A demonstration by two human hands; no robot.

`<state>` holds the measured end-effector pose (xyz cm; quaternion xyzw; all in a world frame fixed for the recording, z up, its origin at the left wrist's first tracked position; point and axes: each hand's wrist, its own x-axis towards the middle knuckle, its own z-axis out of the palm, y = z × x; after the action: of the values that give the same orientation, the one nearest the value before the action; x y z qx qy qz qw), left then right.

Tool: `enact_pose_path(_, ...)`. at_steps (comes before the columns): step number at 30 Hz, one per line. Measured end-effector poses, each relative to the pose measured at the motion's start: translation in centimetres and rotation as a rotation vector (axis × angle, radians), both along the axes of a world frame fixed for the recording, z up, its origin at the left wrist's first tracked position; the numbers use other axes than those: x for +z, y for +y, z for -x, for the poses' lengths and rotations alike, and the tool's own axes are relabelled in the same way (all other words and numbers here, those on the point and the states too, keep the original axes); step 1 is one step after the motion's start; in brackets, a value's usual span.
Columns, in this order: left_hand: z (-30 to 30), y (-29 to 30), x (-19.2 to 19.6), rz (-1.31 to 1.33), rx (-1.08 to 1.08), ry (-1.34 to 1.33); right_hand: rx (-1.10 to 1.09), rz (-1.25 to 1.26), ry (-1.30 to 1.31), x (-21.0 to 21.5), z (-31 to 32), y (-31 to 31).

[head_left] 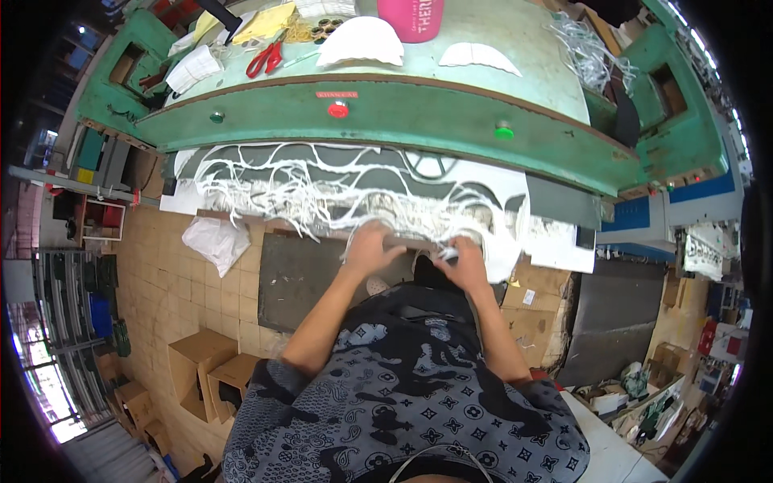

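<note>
My left hand [372,251] is at the front edge of the machine bed, its thumb held away from the fingers, which reach the white scraps; I see nothing held in it. Beside it, my right hand [467,264] is closed on a small white scrap [448,253], partly covered by the fingers. In front of both hands lies a tangled heap of thin white offcut strips [298,193] on dark and white sheets. A dark green curved cutting die [431,164] rests behind the heap, partly beneath the beam.
A green machine beam [419,117] with a red button [338,109] and green buttons crosses above the bed. On its top are curved white pieces [362,44], red scissors [264,60] and a pink container [411,18]. A white bag [217,241] and cardboard boxes [201,362] stand left on the floor.
</note>
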<state>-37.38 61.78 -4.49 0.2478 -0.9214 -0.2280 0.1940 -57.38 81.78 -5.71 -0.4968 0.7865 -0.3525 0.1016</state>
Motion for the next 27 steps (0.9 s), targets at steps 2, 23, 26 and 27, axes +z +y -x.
enact_pose_path(2,0.3,-2.7,0.5,-0.298,-0.063,-0.131,0.043,-0.245,-0.088,2.9,0.7,-0.4)
enact_pose_path(23,8.5,-15.5,-10.6,-0.095,0.044,0.14,-0.231,0.056,-0.536,1.4,1.3,-16.1)
enact_pose_path(26,8.6,-10.4,-6.4,-0.46,0.119,0.578,-0.193,0.16,-1.107,-0.2,2.4,-14.3)
enact_pose_path(27,9.8,-9.3,-3.9,-0.562,0.131,0.561,-0.124,0.183,-1.154,1.3,4.3,-14.9)
